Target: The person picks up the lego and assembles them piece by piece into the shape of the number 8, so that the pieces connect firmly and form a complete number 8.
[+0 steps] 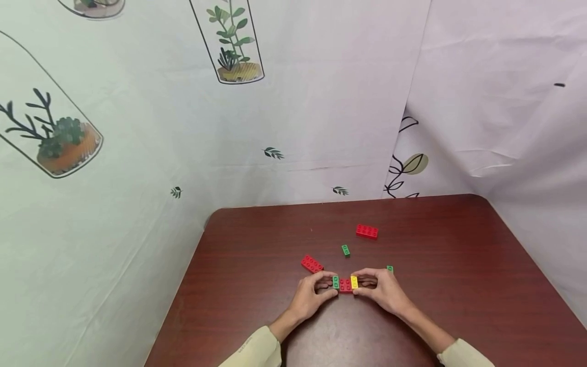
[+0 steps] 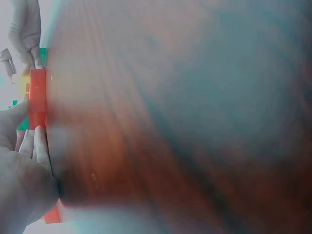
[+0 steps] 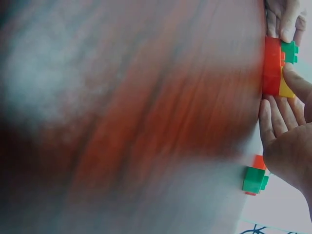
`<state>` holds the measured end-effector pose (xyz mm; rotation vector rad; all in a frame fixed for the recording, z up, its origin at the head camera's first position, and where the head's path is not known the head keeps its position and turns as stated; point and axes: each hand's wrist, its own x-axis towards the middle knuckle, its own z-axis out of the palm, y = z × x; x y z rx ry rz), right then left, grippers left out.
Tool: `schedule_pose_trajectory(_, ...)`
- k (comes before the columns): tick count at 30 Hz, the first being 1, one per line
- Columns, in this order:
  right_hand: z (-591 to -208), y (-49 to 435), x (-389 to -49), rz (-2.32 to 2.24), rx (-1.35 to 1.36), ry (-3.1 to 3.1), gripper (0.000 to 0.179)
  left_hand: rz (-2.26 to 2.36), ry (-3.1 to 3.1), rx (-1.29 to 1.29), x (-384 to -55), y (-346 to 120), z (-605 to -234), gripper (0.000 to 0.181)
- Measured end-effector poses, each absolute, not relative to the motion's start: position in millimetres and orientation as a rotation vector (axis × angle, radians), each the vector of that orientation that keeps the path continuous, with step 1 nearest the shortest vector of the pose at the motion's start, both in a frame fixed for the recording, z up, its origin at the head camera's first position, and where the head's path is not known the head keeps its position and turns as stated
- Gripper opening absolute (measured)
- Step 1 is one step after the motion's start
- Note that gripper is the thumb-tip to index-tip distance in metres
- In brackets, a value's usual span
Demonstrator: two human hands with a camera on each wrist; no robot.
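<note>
A red building brick (image 1: pixel 346 286) lies flat on the table between the hands, studs up. A green two-stud brick (image 1: pixel 336 282) sits on its left end, and a yellow two-stud brick (image 1: pixel 354 282) on its right end; red studs show between them. My left hand (image 1: pixel 308 298) pinches the green brick between thumb and fingers. From the other side, my right hand (image 1: pixel 386 291) pinches the yellow brick the same way. In the right wrist view both small bricks, green (image 3: pixel 288 50) and yellow (image 3: pixel 286 88), sit directly on the red brick (image 3: pixel 271 68).
Behind the left hand lies a loose red brick (image 1: pixel 312 264). Farther back are a small green brick (image 1: pixel 346 250) and another red brick (image 1: pixel 367 232). Another green brick (image 1: pixel 390 268) shows partly behind the right hand. A patterned cloth (image 1: pixel 321 127) hangs beyond the brown table (image 1: pixel 238 306).
</note>
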<state>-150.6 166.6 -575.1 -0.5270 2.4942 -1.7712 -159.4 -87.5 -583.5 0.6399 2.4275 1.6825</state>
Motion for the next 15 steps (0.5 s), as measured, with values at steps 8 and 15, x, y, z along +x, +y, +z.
schedule_pose_trajectory(8,-576.6,166.7,-151.4,-1.783,-0.522,2.459,0.036,1.679,2.425,0.628,-159.7,-89.0,-584.4,0.035)
schedule_pose_trajectory(15,-577.3,167.2,-151.3,-1.777,-0.488,2.456,0.037,1.657,2.430,0.611,-159.3,-88.3,-583.6,0.036)
